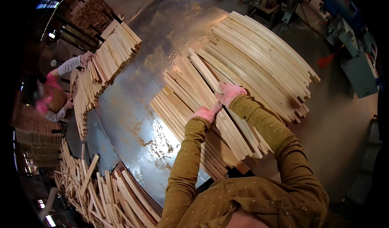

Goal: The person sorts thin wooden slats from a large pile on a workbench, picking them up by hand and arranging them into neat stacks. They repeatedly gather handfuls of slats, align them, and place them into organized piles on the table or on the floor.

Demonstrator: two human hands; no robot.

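Pale wooden strips (227,132) lie side by side in a layer on the near part of the metal table. My right hand (231,93), in a pink glove, is closed on the edge of a long wooden strip (204,70) that sits slightly proud of its neighbours. Just left and nearer, my left hand (207,113), gloved alike, has its fingers bent over the strips and pressed at the same strip's side. Its fingertips are partly hidden. Right of my hands, a wider group of long strips (259,57) lies in a stack.
The shiny metal table (125,106) carries patches of sawdust. At the left, a person in pink (52,88) handles another row of strips (107,55). Loose wood pieces (101,191) are heaped at the lower left. A grey-green machine (356,72) stands at the right.
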